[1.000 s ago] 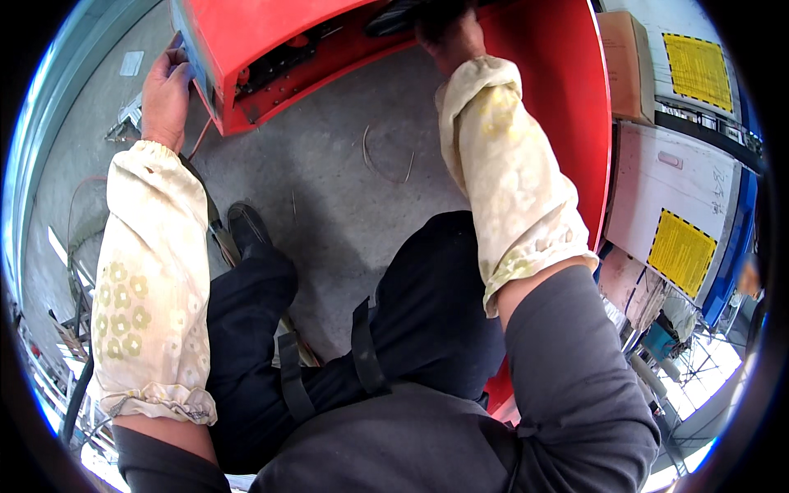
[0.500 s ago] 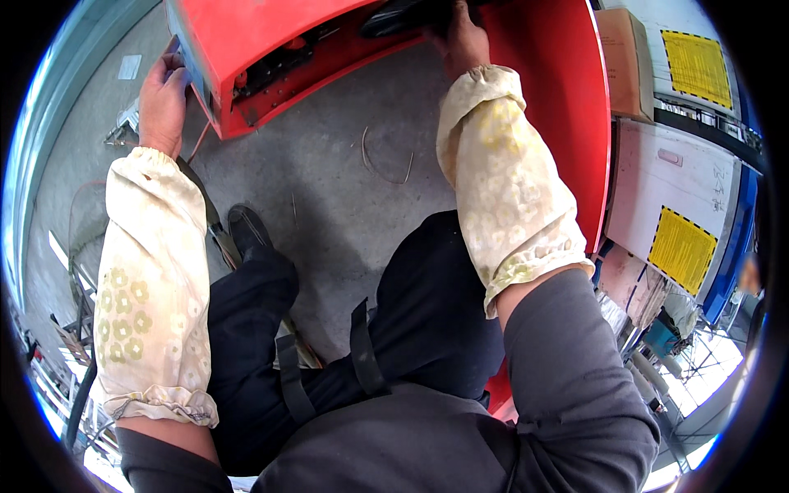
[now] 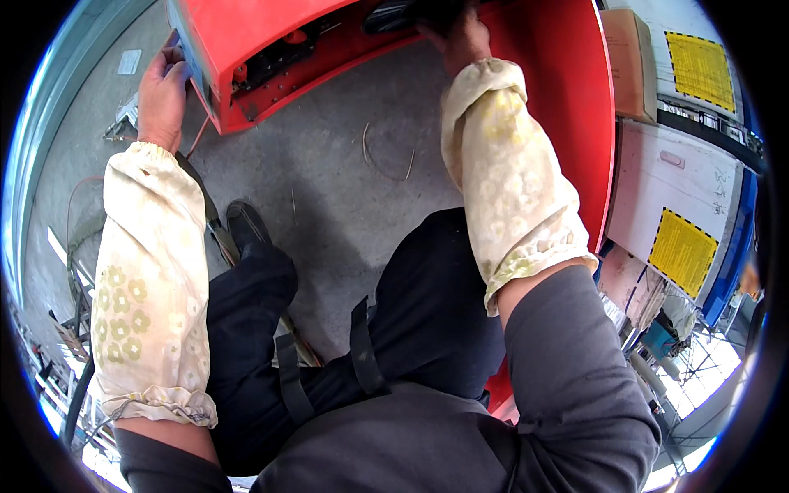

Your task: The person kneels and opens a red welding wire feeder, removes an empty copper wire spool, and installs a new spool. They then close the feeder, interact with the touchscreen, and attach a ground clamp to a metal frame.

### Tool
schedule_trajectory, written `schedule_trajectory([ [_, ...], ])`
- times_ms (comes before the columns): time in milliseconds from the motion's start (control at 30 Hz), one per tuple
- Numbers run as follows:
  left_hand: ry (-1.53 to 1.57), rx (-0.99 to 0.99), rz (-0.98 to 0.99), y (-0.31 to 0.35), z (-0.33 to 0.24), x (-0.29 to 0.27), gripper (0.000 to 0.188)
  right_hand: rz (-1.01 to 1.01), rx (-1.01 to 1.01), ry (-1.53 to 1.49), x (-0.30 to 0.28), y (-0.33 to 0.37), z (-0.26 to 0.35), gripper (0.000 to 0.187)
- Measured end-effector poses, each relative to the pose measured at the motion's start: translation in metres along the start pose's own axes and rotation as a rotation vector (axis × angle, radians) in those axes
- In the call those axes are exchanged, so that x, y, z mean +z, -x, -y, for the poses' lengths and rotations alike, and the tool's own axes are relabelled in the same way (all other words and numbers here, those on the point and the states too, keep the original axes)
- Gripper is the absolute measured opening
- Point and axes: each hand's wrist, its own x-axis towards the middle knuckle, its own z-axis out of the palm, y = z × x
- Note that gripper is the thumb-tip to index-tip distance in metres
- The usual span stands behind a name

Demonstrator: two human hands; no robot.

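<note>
A large red metal housing [image 3: 283,37] stands in front of me, with dark mechanical parts [image 3: 275,66] showing inside its open lower side. My left hand [image 3: 164,92] is closed at the edge of the housing's grey-blue side panel [image 3: 191,53], thumb and fingers pressed to it. On the right, my right hand [image 3: 462,41] reaches in under the red rim and is closed around a glossy black rounded part [image 3: 390,16]. The tips of its fingers are partly hidden by that part and the upper picture edge. Floral cream sleeve covers reach down to both wrists.
A curved red panel [image 3: 567,107] rises beside my right arm. Beyond it stand a cardboard box [image 3: 629,62] and white cabinets [image 3: 670,177] with yellow labels. Thin bent wire [image 3: 386,171] lies on the concrete floor [image 3: 329,148]; cables and metal scraps lie at left.
My right hand and forearm have shifted slightly up and to the right, with the black part tilting a little. The left hand stays at the panel edge.
</note>
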Motion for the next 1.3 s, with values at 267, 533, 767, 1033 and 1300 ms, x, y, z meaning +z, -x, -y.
schedule_trajectory([
  [267,0.047,0.056,0.051,-0.013,0.003,0.009,0.018,0.3,-0.001,0.156,-0.043,-0.054,0.006,0.072],
  [533,0.012,0.027,0.019,-0.013,0.008,-0.002,0.02,0.141,-0.047,-0.106,-0.022,-0.038,-0.006,0.054],
  [767,0.004,0.031,0.03,-0.015,0.007,-0.003,0.019,-0.038,-0.175,-0.155,-0.007,-0.024,-0.015,0.051],
  [1033,0.014,0.004,0.013,-0.007,-0.002,-0.001,0.017,0.065,-0.038,-0.247,0.008,0.005,0.005,0.047],
  [1300,0.028,0.014,0.035,-0.003,-0.009,0.004,0.015,0.203,0.162,-0.273,0.0,0.012,0.01,0.066],
])
